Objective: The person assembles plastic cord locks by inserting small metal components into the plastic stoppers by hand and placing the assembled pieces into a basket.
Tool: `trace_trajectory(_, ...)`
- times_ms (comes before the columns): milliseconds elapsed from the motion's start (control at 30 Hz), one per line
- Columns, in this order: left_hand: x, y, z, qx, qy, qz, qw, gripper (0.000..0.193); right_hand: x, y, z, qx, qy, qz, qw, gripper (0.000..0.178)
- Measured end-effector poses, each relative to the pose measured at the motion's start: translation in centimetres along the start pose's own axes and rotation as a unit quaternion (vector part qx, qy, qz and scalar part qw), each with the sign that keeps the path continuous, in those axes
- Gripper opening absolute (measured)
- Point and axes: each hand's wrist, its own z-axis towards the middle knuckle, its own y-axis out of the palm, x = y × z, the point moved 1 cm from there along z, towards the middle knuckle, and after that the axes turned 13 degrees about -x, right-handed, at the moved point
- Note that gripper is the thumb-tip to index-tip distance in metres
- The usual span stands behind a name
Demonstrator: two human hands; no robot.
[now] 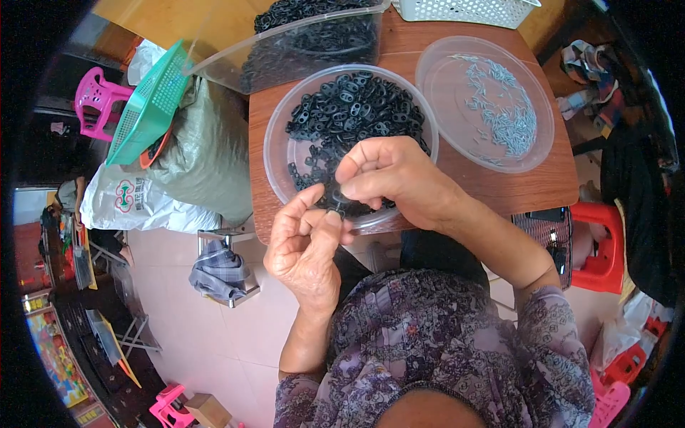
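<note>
Above the near edge of a round clear tub, my left hand and my right hand meet with bent fingers. The left thumb and fingers pinch a small black two-holed part. From the other side the right thumb and forefinger close at the same spot; whatever they pinch is too small and too covered to name. Many like black plastic parts lie heaped in the tub. To its right, a shallow round clear lid bears a spread of small silvery pins.
Behind the tub stands a large clear bin of black parts, with a white perforated basket beside it. Left of the brown table are a stuffed sack, a green basket and a stool. A red stool stands right.
</note>
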Motion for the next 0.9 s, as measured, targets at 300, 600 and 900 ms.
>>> trace_trajectory(300, -0.3, 0.0, 0.3, 0.009, -0.018, -0.012, 1.000, 0.028, -0.3, -0.2, 0.0, -0.016, -0.030, -0.080, 0.996, 0.018)
trace_trajectory(600, -1.2, 0.0, 0.5, 0.013, 0.000, 0.006, 1.000, 0.026, -0.6, -0.5, 0.2, -0.041, -0.011, -0.105, 0.994, 0.014)
trace_trajectory(900, -1.4, 0.0, 0.5, 0.012, -0.023, -0.057, 0.998, 0.028, -0.2, -0.1, 0.1, -0.042, -0.040, -0.103, 0.993, 0.013)
